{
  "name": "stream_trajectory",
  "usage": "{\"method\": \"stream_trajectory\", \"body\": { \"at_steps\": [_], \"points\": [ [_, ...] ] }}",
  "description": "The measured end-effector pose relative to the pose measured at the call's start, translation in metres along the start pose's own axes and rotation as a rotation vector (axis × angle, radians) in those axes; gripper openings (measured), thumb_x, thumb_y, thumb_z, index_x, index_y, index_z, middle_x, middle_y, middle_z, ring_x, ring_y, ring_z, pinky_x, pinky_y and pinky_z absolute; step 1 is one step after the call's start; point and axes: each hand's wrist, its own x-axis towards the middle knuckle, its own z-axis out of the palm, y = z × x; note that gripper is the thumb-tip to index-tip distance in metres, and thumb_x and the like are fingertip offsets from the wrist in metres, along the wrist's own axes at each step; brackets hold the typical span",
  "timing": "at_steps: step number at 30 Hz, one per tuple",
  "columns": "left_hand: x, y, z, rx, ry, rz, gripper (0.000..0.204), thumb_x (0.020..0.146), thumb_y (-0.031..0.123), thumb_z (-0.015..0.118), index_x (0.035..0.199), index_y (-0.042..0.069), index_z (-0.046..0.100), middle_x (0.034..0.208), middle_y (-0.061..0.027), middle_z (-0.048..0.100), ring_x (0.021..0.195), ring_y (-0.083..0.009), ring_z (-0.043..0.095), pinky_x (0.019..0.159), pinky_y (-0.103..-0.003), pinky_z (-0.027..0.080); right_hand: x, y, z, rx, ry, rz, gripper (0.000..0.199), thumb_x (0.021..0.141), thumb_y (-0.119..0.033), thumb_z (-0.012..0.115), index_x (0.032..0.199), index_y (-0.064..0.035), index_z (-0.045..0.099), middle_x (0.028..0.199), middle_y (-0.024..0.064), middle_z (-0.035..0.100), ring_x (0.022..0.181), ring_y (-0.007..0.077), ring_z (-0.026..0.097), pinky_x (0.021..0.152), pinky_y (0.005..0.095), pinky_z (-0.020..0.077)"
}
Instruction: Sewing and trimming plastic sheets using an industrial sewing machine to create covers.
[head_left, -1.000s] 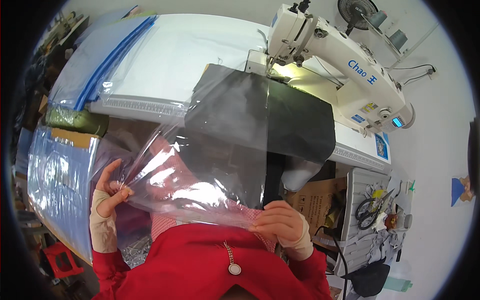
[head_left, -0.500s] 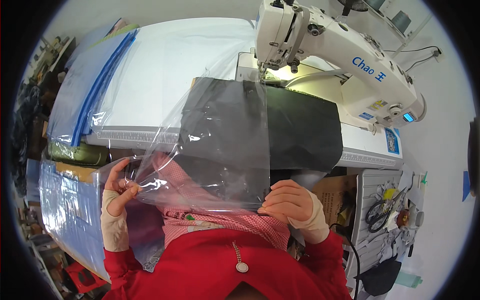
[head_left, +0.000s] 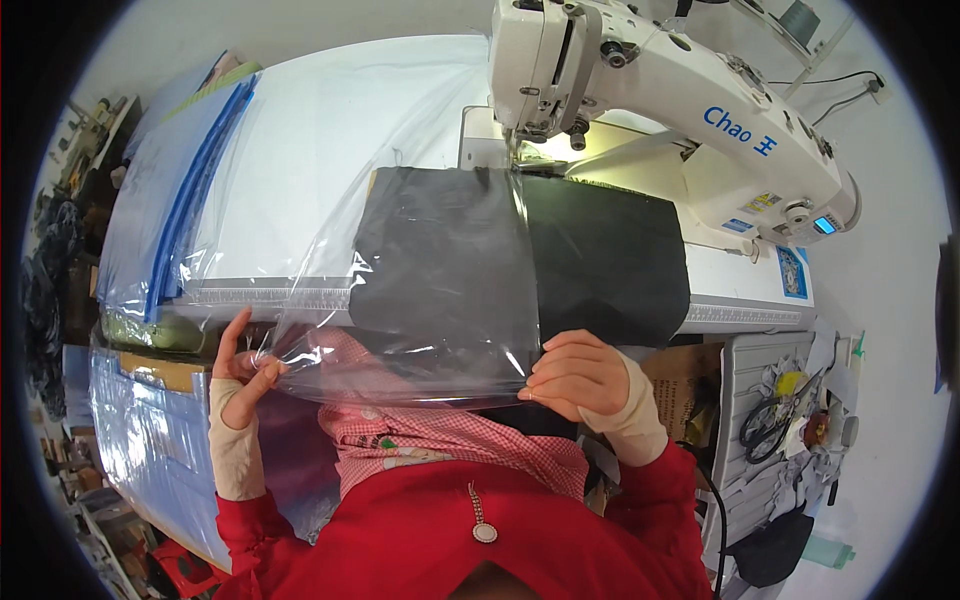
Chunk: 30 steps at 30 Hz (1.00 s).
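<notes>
Sheet of clear, glossy plastic film (head_left: 440, 275), overlying rectangular black fabric panel (head_left: 615, 260) below curved white sewing machine (head_left: 650, 95). Left hand (head_left: 247, 378): thumb and finger pinching film's near edge, one finger raised. Right hand (head_left: 583, 382): fingers together, pinching near right corner. Step, apparently: aligning layers. Next move calls for even tension.

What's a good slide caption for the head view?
Left hand and right hand hold a clear plastic sheet partly over black material at a white sewing machine.
</notes>
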Motion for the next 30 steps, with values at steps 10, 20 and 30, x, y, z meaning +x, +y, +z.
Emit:
{"method": "stream_trajectory", "body": {
  "at_steps": [10,20,30],
  "points": [
    [0.080,0.016,0.019,0.066,0.083,0.041,0.059,0.078,0.003,0.061,0.132,0.006,0.037,0.075,-0.0007,0.060,0.065,-0.0055,0.049,0.063,-0.018,0.036,0.028,0.073,-0.010,-0.084,-0.002,0.056,0.016,0.066,0.002,0.067,0.077,-0.0071,0.059,0.079,0.0041,0.062,0.077,0.0230,0.059,0.077,0.0386,0.0461],
    [0.163,0.020,0.015,0.273,0.045,0.153,0.056,0.078,0.013,0.063,0.129,0.009,0.041,0.078,-0.0027,0.062,0.060,-0.0042,0.046,0.051,-0.018,0.033,0.054,0.108,-0.006,-0.211,0.017,0.038,0.018,0.063,-0.001,0.072,0.076,-0.0044,0.059,0.077,0.0054,0.061,0.073,0.0229,0.059,0.075,0.0340,0.0463],
    [0.181,0.012,0.004,0.201,0.013,0.183,0.057,0.078,0.012,0.065,0.129,0.006,0.040,0.077,0.0008,0.062,0.056,-0.0009,0.044,0.049,-0.015,0.030,0.064,0.098,-0.012,-0.349,0.008,0.078,0.024,0.064,-0.002,0.070,0.086,-0.0050,0.063,0.088,0.0072,0.062,0.084,0.0241,0.057,0.078,0.0345,0.0450]
  ]
}}
